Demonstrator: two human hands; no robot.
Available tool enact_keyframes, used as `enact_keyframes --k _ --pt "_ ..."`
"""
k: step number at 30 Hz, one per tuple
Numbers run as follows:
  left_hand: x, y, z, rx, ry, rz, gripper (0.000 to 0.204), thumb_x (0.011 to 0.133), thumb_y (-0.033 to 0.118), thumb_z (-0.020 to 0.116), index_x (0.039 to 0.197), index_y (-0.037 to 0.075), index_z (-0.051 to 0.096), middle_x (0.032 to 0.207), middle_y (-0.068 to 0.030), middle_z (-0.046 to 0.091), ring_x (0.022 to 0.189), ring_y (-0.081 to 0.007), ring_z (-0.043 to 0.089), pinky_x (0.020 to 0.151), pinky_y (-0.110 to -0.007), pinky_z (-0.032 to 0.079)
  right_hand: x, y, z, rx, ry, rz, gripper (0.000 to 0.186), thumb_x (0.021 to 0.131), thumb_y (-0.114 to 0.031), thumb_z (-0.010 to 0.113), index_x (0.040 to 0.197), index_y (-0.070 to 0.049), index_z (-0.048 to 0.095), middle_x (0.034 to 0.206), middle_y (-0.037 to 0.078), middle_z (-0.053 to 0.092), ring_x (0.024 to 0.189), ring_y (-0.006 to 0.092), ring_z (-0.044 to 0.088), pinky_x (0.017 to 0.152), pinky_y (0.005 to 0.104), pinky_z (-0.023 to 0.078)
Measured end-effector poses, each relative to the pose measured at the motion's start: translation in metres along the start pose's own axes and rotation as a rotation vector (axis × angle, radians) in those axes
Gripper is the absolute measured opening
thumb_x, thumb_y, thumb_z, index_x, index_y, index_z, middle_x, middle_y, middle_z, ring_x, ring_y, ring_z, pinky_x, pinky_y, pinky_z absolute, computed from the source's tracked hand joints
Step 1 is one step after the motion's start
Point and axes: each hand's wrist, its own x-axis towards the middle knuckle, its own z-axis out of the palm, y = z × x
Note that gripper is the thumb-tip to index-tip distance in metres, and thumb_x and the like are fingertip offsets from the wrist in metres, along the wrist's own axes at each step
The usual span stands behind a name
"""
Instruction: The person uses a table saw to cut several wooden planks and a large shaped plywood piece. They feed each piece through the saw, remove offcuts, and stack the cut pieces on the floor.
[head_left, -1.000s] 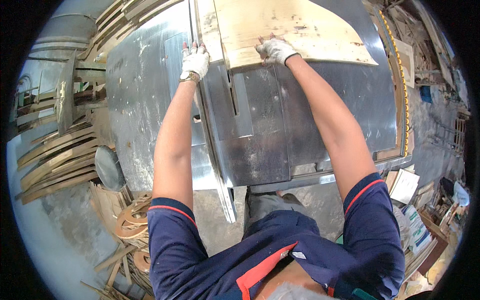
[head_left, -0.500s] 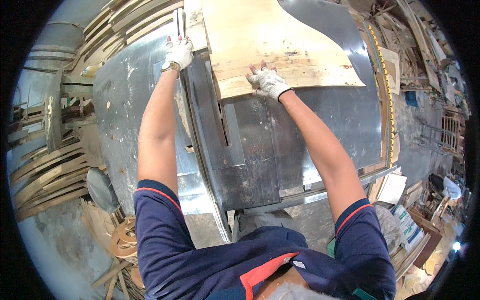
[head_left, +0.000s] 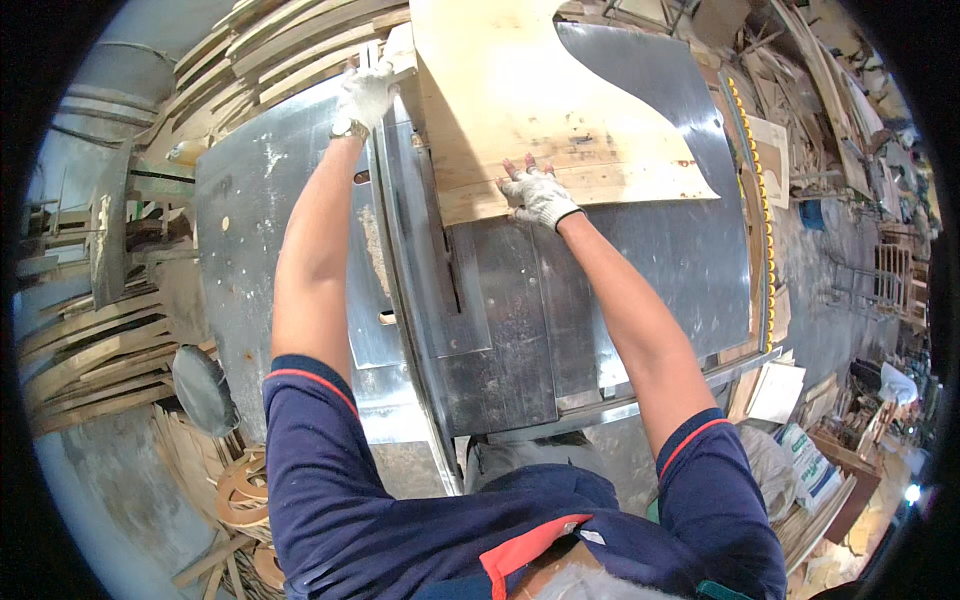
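A pale wooden sheet (head_left: 540, 110) with a curved right edge lies on a dark metal machine table (head_left: 500, 370). My right hand (head_left: 543, 195), in a whitish glove with bare fingertips, rests flat on its near part, fingers spread. At the far left of the sheet, my left hand (head_left: 366, 97), gloved alike, is stretched out over a long metal rail (head_left: 400, 320). It is beside a narrow wooden piece (head_left: 401, 55) and an upright metal bar (head_left: 370, 52). Motion smears its fingers, so its grip is unclear.
Wooden strips (head_left: 300, 45) are stacked beyond the table, with more strips (head_left: 100, 350) at the left. A yellow toothed strip (head_left: 765, 220) runs along the right side. White bags (head_left: 810, 465) and scraps lie at the lower right. A narrow slot (head_left: 455, 275) shows in the tabletop.
My left hand and the narrow wooden piece have moved farther away along the rail. My right hand stays flat on the sheet. The whole view has shifted slightly.
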Motion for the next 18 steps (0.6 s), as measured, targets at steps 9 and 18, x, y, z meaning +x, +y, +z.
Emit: enact_keyframes --k 9,18 --pt "-0.240 0.006 -0.190 -0.391 0.461 -0.299 0.022 0.091 0.022 0.068 0.105 0.006 0.073 0.090 -0.0181 0.073 0.079 -0.0281 0.071 0.082 -0.034 0.055 0.003 0.001 -0.003 0.017 -0.028 0.018 0.081 0.076 -0.041 0.079 0.147 -0.026 0.045 0.165 0.001 0.019 0.151 0.0404 0.012 0.117 0.0633 0.017" --pt "-0.604 0.030 -0.254 -1.136 1.202 -1.345 0.035 0.088 0.022 0.074 0.106 -0.007 0.065 0.101 -0.0143 0.070 0.080 -0.0193 0.066 0.071 -0.032 0.056 -0.008 0.044 0.003 0.241 0.131 -0.103 0.052 0.081 -0.041 0.070 0.119 -0.006 0.060 0.153 0.021 0.037 0.140 0.0428 0.033 0.115 0.0514 0.030"
